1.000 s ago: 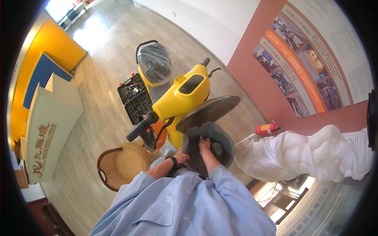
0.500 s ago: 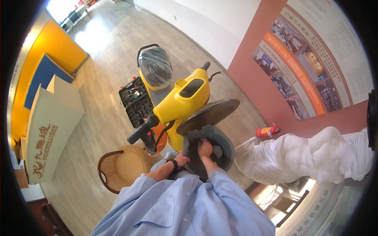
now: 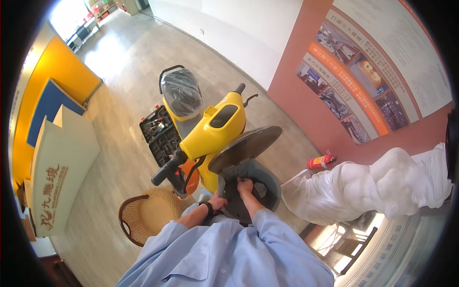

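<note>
A yellow scooter (image 3: 213,125) stands in front of me. On its front sits a grey storage box (image 3: 273,182), its dark round lid (image 3: 248,148) raised toward the handlebar. My right hand (image 3: 245,185) is inside the box near the wall below the lid, its fingers curled. What they hold, if anything, is too small to make out. My left hand (image 3: 218,201), with a black band at the wrist, is closed on the left rim of the box; its fingertips are partly hidden.
A wicker basket (image 3: 135,217) stands on the floor at left. Beyond the scooter lies an open black tool case (image 3: 161,131); an orange object (image 3: 192,181) is beside the scooter. A plastic-wrapped white statue (image 3: 368,186) and a red fire extinguisher (image 3: 322,161) are at right.
The view has shifted a little, so the scooter appears slightly farther left. My right hand stays inside the box and my left at its rim; the lid remains raised.
</note>
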### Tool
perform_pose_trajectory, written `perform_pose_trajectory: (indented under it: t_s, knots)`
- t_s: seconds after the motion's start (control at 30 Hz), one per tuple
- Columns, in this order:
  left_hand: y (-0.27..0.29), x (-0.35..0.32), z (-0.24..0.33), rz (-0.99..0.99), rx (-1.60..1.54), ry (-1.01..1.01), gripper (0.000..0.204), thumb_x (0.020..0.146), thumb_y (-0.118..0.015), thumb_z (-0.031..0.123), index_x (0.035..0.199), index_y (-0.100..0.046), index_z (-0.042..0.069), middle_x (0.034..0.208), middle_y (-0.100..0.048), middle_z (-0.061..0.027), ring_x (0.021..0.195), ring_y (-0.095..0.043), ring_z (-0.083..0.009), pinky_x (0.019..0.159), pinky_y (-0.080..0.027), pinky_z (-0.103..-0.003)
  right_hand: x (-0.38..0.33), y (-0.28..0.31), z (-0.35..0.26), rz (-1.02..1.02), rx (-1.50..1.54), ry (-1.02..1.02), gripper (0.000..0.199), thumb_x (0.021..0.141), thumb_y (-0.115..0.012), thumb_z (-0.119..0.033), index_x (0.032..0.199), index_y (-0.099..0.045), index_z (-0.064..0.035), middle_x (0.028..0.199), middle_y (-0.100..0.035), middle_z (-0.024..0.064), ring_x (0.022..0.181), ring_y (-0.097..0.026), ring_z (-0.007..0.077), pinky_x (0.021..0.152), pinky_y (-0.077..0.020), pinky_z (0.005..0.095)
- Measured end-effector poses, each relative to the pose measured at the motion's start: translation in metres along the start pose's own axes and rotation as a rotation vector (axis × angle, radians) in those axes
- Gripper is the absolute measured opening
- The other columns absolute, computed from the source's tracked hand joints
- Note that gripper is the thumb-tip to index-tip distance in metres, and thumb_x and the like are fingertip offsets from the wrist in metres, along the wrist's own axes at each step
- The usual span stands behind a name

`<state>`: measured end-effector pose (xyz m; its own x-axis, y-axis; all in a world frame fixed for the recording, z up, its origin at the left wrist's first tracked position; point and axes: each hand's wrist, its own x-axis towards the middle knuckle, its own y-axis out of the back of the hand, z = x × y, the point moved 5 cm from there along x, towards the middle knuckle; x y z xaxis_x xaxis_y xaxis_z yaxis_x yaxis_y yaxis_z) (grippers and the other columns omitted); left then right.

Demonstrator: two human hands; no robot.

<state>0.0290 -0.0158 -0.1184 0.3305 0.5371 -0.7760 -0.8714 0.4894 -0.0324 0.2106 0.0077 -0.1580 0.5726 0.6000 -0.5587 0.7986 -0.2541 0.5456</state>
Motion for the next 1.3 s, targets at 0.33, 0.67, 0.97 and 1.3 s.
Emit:
perform_pose_trajectory:
  t_s: [0.33,0.67,0.97,1.3]
  knots:
    - [-0.001,0.015,-0.014,-0.009,-0.014,0.053,0.062,0.064,-0.06,0.007,0.121,-0.035,0.005,0.096,-0.054,-0.0158,0.081,-0.056,-0.0279,0.065,-0.049,-0.037,-0.012,0.017,-0.019,0.125,-0.058,0.17,0.036,0.072,-0.066,-0.031,0.094,-0.064,-0.0023,0.091,-0.064,0.0178,0.09,-0.06,0.0333,0.078,-0.0463,0.0396]
    - [0.004,0.009,-0.007,-0.031,0.061,0.102,0.065,0.062,-0.063,0.014,0.119,-0.033,0.002,0.093,-0.055,-0.0182,0.082,-0.056,-0.0285,0.062,-0.047,-0.036,-0.006,-0.006,0.011,0.015,0.199,-0.073,0.033,0.075,-0.065,-0.028,0.089,-0.066,0.0014,0.089,-0.065,0.0183,0.09,-0.061,0.0284,0.078,-0.0444,0.0357]
    - [0.006,0.018,-0.014,0.004,0.038,0.008,0.067,0.062,-0.064,0.012,0.119,-0.032,-0.002,0.094,-0.055,-0.0179,0.081,-0.055,-0.0268,0.067,-0.047,-0.034,0.0,-0.003,0.007,0.075,0.369,-0.174,0.024,0.071,-0.068,-0.018,0.084,-0.065,0.0022,0.084,-0.066,0.0157,0.083,-0.062,0.0269,0.074,-0.0457,0.0355]
    - [0.0,0.009,-0.007,-0.021,-0.081,0.095,0.064,0.066,-0.059,0.0,0.123,-0.031,0.008,0.103,-0.052,-0.0158,0.092,-0.055,-0.0308,0.073,-0.051,-0.04,-0.013,0.005,-0.032,0.069,0.015,0.238,0.027,0.067,-0.069,-0.021,0.085,-0.063,-0.0013,0.085,-0.065,0.0143,0.085,-0.062,0.0281,0.075,-0.0466,0.035]
